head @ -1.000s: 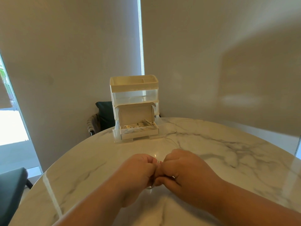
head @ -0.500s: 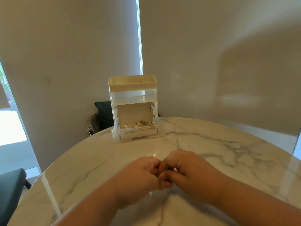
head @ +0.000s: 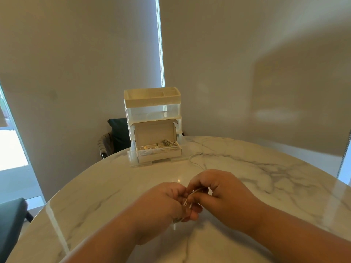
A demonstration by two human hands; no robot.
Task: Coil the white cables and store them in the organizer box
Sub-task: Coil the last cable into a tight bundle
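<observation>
Both hands meet over the marble table [head: 95, 196], near its front edge and about in the middle of its width. The left hand [head: 161, 202] has its fingers curled and holds a small bundle of white cable [head: 190, 197], whose loops show between the two hands; one loop also hangs out under this hand. The right hand [head: 226, 192] is curled too, and its thumb and fingertips pinch the same loops from the right side. The two hands touch each other at the fingers.

From behind the right hand a thin white strand [head: 195, 161] lies on the table and runs toward the back edge, passing just beside the right foot of the organizer box [head: 152, 111] (I cannot tell if it is one piece with the bundle in the hands).

The organizer box stands upright near the back edge of the table, a little left of the centre. It has a cream tray on top and a clear drawer below it. In front of its lower part sits a small cardboard box [head: 154, 132] with the lid raised, and stored cables [head: 152, 149] lie inside.

Behind the table's back edge stands a dark chair [head: 117, 133]. Another dark seat [head: 9, 224] shows beside the left edge.
</observation>
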